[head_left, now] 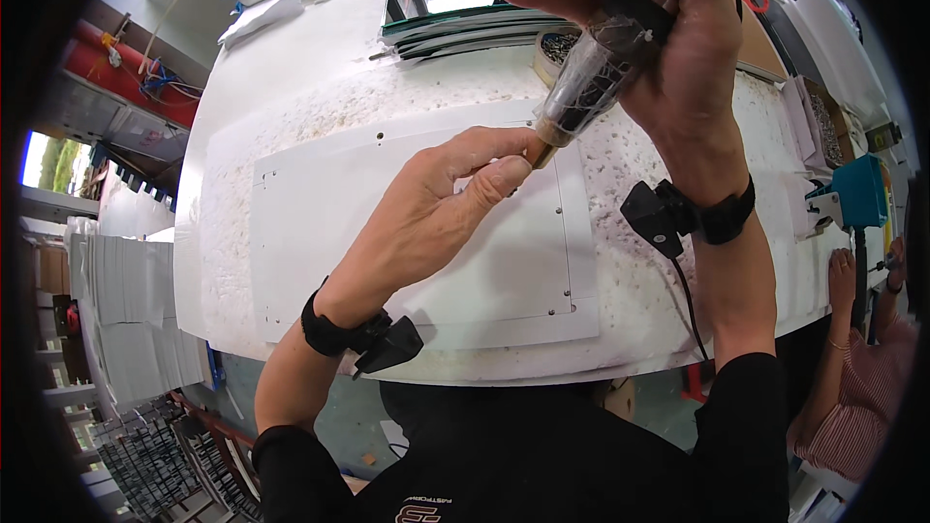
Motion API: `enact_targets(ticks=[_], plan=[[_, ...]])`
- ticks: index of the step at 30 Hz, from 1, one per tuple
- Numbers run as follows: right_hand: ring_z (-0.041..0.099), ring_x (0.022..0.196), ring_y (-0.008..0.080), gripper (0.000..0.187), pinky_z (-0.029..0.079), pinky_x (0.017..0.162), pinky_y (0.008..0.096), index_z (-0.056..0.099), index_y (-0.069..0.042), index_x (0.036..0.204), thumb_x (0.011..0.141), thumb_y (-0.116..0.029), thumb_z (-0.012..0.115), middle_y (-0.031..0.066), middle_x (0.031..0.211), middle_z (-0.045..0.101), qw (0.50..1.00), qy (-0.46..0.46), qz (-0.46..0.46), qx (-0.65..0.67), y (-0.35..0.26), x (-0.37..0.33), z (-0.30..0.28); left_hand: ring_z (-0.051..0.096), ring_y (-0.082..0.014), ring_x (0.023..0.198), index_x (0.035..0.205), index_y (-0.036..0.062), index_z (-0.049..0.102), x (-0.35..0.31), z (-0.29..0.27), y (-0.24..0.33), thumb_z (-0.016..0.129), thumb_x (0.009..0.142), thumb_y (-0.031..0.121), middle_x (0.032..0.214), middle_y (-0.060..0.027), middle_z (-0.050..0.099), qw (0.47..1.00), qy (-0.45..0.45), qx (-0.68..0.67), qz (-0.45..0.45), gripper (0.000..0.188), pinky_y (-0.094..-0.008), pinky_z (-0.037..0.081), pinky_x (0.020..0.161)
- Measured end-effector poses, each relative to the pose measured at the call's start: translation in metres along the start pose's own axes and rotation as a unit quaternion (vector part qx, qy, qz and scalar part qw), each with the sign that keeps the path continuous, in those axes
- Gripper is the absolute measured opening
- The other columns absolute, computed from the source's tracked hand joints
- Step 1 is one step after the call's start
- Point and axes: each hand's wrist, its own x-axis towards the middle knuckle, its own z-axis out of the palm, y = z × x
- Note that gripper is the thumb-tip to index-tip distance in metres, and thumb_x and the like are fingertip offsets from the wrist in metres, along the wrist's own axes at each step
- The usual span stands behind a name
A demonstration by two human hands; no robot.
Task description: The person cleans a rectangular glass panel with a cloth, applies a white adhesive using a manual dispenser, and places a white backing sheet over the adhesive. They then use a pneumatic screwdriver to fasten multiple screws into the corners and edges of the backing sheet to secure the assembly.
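Pale lettering runs across the front of the black shirt [542, 446], at the near edge. The tool [593, 77] is slim, with a dark body wrapped in clear, creased plastic and a brass-coloured tip [545, 151]; it slants above the right side of the white panel [407, 232] on the table [639, 315]. The left hand [441, 199] pinches the tip between thumb and forefinger; the right hand [699, 63] grips the body, some fingers extended. In view are 1 tool, 1 panel and 2 black wrist straps, 1 per forearm. Beyond the tool sits 1 round tub [544, 60] of small metal pieces.
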Motion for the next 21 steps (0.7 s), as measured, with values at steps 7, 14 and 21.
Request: enact_targets(ticks=[7,14,21], plan=[[0.076,0.093,0.0319,0.042,0.063,0.092,0.0482,0.063,0.000,0.089,0.105,-0.036,0.051,0.0147,0.086,0.070,0.999,-0.001,0.022,0.043,0.000,-0.004,0.004,0.064,-0.0148,0.103,0.119,0.0013,0.068,0.011,-0.001,0.007,0.069,0.100,0.033,0.109,-0.0080,0.073,0.990,-0.048,-0.108,-0.072,0.037,-0.0304,0.050,0.092],[0.075,0.095,0.0324,0.039,0.061,0.095,0.0479,0.063,0.000,0.089,0.104,-0.035,0.053,0.0171,0.088,0.071,0.999,0.026,0.039,-0.015,0.010,-0.007,0.005,0.064,-0.0207,0.101,0.108,-0.0011,0.063,0.009,0.015,0.006,0.075,0.094,0.026,0.103,-0.0068,0.071,0.992,0.087,0.089,0.031,0.033,-0.0385,0.048,0.096],[0.075,0.095,0.0312,0.037,0.061,0.095,0.0501,0.062,-0.003,0.086,0.106,-0.033,0.050,0.0107,0.084,0.067,0.998,-0.009,0.023,0.055,0.011,-0.007,0.005,0.063,-0.0184,0.109,0.122,-0.0012,0.062,0.005,-0.001,0.007,0.064,0.103,0.031,0.116,-0.0093,0.070,0.985,-0.081,-0.146,-0.050,0.037,-0.0357,0.048,0.100]])
